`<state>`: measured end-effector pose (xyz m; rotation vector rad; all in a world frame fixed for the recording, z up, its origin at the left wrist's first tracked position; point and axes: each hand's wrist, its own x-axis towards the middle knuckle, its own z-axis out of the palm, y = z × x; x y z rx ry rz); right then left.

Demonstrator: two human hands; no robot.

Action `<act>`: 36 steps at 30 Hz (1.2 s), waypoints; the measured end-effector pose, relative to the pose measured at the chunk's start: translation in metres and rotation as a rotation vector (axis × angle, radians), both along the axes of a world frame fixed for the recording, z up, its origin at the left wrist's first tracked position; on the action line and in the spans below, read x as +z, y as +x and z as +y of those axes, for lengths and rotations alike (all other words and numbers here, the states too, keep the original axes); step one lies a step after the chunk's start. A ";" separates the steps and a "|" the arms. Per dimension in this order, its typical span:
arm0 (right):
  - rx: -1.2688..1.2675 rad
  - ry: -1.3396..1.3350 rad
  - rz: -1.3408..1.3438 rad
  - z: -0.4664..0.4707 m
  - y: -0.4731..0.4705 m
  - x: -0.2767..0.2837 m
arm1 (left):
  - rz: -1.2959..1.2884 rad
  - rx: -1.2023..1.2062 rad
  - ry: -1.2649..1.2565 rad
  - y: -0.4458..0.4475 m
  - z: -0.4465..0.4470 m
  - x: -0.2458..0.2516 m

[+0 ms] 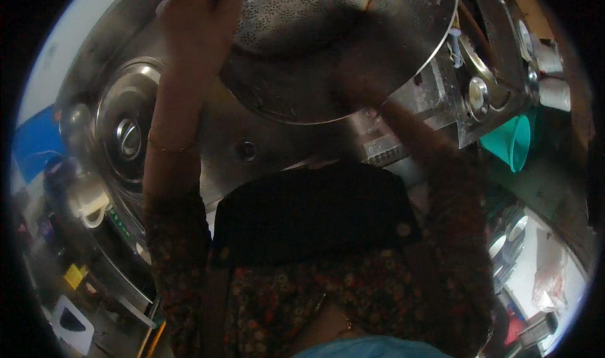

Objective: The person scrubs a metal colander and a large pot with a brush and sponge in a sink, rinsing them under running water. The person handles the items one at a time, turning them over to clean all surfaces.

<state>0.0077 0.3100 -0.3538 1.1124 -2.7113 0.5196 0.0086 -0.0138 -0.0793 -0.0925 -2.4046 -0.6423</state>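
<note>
A large round metal pan or basin (293, 98) fills the top centre, and perforated metal (307, 18), like a strainer, lies within its rim. My left hand (203, 22) is closed around something metallic at the top edge, beside the perforated metal; what exactly it grips is cut off by the frame. My right hand (359, 89) is dark and blurred at the near right rim of the pan, and its fingers cannot be made out. A round steel lid with a loop handle (128, 138) lies on the left, next to my left forearm.
A metal counter (222, 131) runs beneath the pan. On the right are a teal plastic bucket (513, 143), a small metal bowl (478, 96) and several metal containers (554, 93). To the left are a cream mug (94, 207) and a blue object (40, 140).
</note>
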 end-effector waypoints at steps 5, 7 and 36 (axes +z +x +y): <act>0.383 -0.126 -0.424 -0.028 -0.009 0.050 | -0.111 0.030 0.180 0.016 0.011 0.025; 0.262 0.076 -0.166 0.020 -0.068 0.069 | -0.104 0.039 0.222 0.016 0.014 0.027; -0.265 -0.230 0.266 -0.157 -0.101 0.253 | 0.074 -0.079 0.182 0.005 0.042 0.039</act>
